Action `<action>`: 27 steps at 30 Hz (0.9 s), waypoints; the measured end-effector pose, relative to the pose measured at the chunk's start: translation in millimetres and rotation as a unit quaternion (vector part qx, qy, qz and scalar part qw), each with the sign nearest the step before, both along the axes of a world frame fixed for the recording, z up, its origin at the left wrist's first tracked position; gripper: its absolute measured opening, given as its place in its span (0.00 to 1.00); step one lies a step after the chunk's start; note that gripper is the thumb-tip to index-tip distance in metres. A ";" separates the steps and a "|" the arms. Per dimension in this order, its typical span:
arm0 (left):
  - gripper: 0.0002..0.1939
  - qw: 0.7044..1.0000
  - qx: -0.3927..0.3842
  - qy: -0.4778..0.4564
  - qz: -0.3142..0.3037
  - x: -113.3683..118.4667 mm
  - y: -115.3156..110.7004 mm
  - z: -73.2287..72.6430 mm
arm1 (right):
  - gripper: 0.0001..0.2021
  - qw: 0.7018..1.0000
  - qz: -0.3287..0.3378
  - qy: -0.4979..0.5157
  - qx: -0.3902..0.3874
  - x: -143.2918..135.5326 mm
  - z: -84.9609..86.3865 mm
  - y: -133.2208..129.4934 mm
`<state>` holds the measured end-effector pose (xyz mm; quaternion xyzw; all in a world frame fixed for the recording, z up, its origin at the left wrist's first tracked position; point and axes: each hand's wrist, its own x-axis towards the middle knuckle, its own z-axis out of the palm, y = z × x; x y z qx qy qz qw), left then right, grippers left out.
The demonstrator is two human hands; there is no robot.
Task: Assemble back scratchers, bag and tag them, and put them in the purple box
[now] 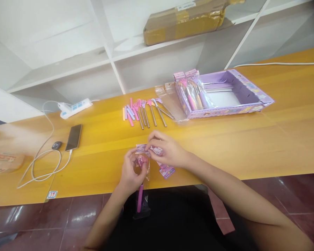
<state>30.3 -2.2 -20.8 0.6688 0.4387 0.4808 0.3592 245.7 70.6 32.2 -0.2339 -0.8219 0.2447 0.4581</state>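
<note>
My left hand (133, 172) is closed around a pink back scratcher (140, 198) in a clear plastic bag (146, 205). Its handle hangs down past the table edge, and its pink hand-shaped head shows between my fingers. Just above, my right hand (163, 148) pinches a printed header card (140, 149) at the top of the bag; whether the card is fastened to the bag, I cannot tell. More printed cards (167, 171) lie on the table below my right hand. Farther back are several metal rods with hand-shaped heads (152, 113) and a group of loose coloured handles (128, 113).
A purple display box (225, 109) holds bagged back scratchers (192, 92) at its left end. Clear bags (174, 104) lie beside it. Leftward are a phone (73, 137) on a cable, a black mouse (57, 145) and a power strip (77, 108). Shelves with a taped parcel (184, 22) rise behind.
</note>
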 end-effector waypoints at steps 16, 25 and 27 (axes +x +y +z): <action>0.28 0.996 0.073 0.032 -0.027 -3.6 0.2 4.9 | 0.07 0.997 -0.003 -0.065 -0.041 -3.1 -6.6 -5.1; 0.31 0.998 0.047 0.038 -0.034 -2.4 -2.0 3.7 | 0.12 0.980 0.023 -0.070 -0.185 -7.4 -6.9 -4.5; 0.31 0.997 0.052 0.048 -0.030 -2.4 -1.4 6.2 | 0.11 0.978 0.040 -0.056 -0.196 -6.3 -5.6 -4.2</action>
